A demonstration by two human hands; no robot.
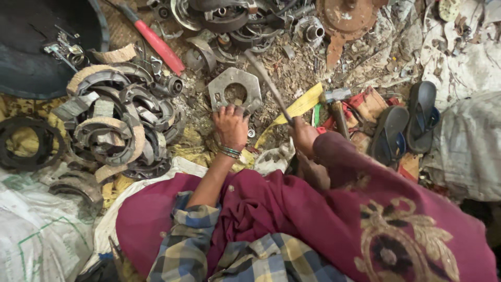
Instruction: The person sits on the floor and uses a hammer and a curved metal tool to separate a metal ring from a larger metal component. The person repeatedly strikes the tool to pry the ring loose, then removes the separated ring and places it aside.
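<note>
Metal plate point(235, 90) with a round hole lies flat on the littered floor point(297, 73), left hand point(230, 125) fingers spread on its near edge. Right hand point(302, 134) is clamped on a thin rod point(269, 83) slanting far-left.

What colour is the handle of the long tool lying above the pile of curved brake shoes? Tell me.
Red: the long tool's handle shows best in the head view.

Heaped brake shoes point(112, 122), red-handled tool point(155, 42), dark sandals point(407, 122), white sack point(36, 235)
</note>
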